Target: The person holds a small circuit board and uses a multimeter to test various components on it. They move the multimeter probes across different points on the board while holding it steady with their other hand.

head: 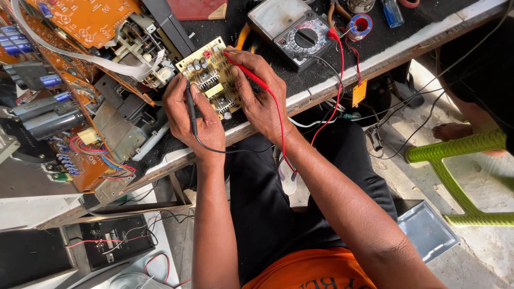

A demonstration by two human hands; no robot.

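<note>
Small yellow board (212, 75) lies on the dark tabletop (375, 37) near its front edge, component side up, between both hands. Coils, small capacitors and a red part show on it.

Left hand (194, 119) rests at the board's left lower edge, fingers closed around a black probe (191, 109); probe runs along the hand, tip up at the board's left side. Black lead (225, 151) loops out under the wrist.

Right hand (261, 95) sits on the board's right side, fingers closed on a red probe (246, 71), tip pointing to the board's upper right corner. Red lead (280, 128) runs down over the wrist toward the lap.

Just behind the right hand: analog meter (297, 29), grey, round dial, tilted, red and black leads plugged at its right side. Right of it a solder spool (360, 24), red rim. Blue lighter-shaped item (392, 12) further right, partly cut off.

Left of the board: opened chassis (69, 91) with orange boards, blue capacitors, a white ribbon cable (91, 56) and coloured wire bundles, touching or nearly touching the yellow board's top left.

Below the tabletop: black speaker box (115, 241) on the floor at left, grey metal cover (425, 230) at right. Green plastic chair (460, 176) at far right, another person's bare foot (452, 130) beside it.
</note>
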